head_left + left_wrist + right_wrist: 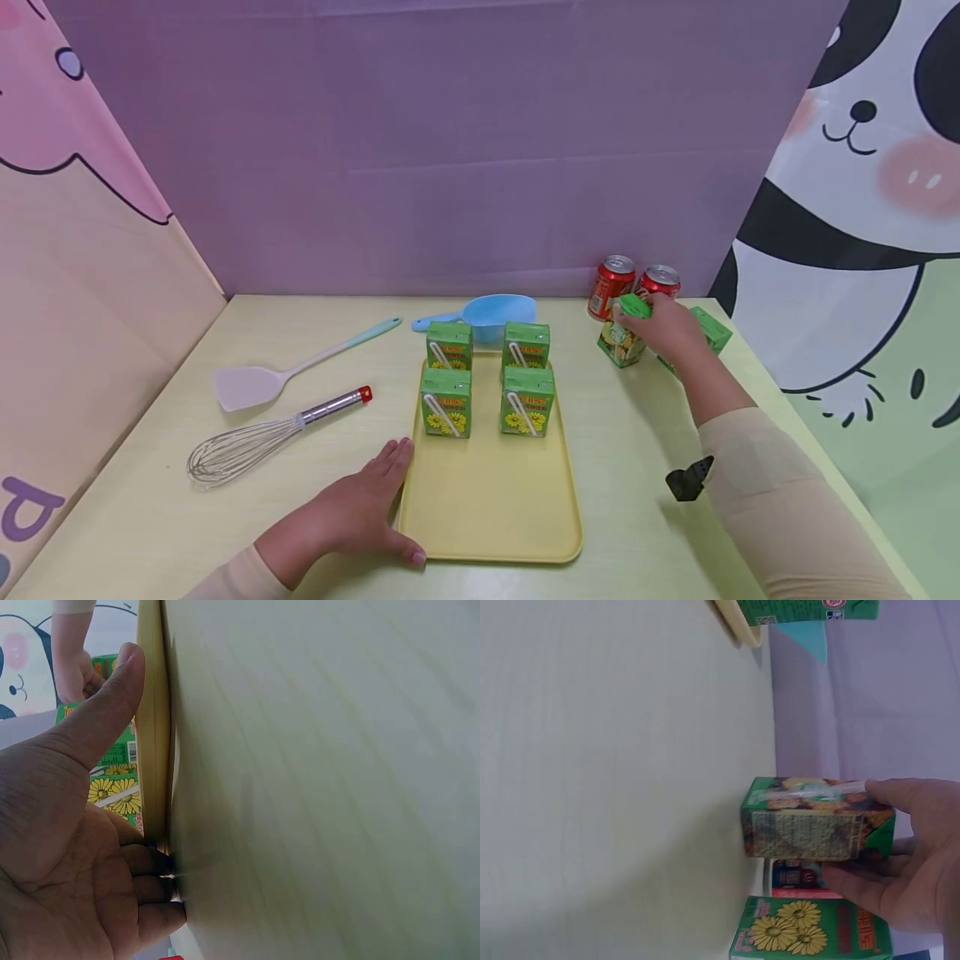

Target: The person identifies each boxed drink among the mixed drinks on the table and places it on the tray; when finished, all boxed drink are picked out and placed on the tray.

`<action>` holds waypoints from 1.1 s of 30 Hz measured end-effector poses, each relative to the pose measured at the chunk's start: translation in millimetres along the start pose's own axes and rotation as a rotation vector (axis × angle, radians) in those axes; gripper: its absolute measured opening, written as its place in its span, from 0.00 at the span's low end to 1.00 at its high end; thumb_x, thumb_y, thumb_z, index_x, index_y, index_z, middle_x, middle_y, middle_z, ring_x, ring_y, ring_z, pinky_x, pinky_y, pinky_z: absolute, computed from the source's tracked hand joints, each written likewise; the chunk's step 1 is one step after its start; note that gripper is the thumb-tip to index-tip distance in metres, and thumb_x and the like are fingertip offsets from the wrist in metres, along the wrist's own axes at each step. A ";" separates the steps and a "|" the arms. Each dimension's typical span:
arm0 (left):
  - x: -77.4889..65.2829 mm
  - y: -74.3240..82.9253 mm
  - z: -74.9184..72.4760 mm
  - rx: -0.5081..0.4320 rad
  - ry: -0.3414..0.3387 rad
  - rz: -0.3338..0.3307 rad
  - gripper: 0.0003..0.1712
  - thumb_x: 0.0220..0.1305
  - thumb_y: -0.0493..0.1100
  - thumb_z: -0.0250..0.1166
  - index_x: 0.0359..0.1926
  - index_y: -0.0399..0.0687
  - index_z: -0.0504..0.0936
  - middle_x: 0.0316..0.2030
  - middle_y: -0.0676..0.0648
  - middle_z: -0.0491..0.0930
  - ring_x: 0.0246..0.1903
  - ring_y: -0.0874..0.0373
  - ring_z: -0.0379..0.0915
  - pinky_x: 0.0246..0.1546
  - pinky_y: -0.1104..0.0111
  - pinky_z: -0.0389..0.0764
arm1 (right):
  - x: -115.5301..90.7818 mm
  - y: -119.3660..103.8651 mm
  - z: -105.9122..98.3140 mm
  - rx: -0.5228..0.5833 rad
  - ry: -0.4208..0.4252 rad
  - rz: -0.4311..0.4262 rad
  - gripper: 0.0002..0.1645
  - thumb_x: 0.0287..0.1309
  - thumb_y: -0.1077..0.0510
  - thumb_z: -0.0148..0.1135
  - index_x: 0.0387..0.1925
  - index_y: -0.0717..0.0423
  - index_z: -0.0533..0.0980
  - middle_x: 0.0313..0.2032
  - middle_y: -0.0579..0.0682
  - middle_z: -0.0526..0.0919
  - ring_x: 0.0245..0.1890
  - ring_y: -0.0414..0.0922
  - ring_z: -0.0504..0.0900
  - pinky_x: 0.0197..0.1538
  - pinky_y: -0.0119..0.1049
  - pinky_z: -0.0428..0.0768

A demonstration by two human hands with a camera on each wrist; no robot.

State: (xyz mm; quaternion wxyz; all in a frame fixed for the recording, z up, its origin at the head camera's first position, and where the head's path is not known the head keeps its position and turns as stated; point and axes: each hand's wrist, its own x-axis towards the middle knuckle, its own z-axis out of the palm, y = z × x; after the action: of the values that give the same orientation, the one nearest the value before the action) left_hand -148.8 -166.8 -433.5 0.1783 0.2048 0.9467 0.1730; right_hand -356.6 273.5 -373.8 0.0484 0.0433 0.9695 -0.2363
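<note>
The right hand [670,330] pinches a juice box [621,343] near its top, perhaps to leave the base free; the left hand [366,507], spread, grips nothing, touching the tray [487,504], likely steadying it; four cartons [528,404] stand ahead, rightward.

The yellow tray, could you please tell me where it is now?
In the head view, the yellow tray lies near the middle of the table, four green cartons on its far half, the left hand at its left edge.
</note>
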 end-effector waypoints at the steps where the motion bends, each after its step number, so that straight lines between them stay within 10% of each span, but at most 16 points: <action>1: -0.2 0.0 0.0 0.003 0.000 0.000 0.79 0.36 0.78 0.70 0.77 0.37 0.46 0.77 0.39 0.45 0.77 0.43 0.40 0.68 0.46 0.61 | 1.5 2.3 0.6 -0.001 -0.004 -0.001 0.58 0.61 0.28 0.53 0.73 0.67 0.52 0.65 0.72 0.64 0.62 0.69 0.65 0.60 0.67 0.69; 15: -2.1 3.4 -1.7 -0.013 -0.012 -0.005 0.79 0.36 0.78 0.71 0.77 0.37 0.46 0.77 0.39 0.45 0.77 0.44 0.39 0.69 0.46 0.61 | -3.2 9.1 1.7 0.006 0.043 -0.054 0.48 0.65 0.36 0.55 0.70 0.67 0.57 0.62 0.70 0.68 0.58 0.65 0.69 0.59 0.64 0.71; 33: -3.5 2.8 -2.0 -0.001 -0.002 -0.003 0.79 0.36 0.79 0.70 0.77 0.37 0.45 0.77 0.38 0.44 0.77 0.43 0.39 0.69 0.46 0.61 | -65.8 -12.9 -20.8 -0.076 0.024 -0.188 0.45 0.62 0.36 0.58 0.67 0.63 0.63 0.53 0.66 0.76 0.48 0.59 0.75 0.41 0.47 0.81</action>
State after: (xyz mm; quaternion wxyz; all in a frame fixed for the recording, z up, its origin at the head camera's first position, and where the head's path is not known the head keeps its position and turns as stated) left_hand -145.7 -166.5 -429.7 0.1799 0.2034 0.9467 0.1730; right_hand -294.3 267.7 -342.0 0.0159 -0.0467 0.9781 -0.2021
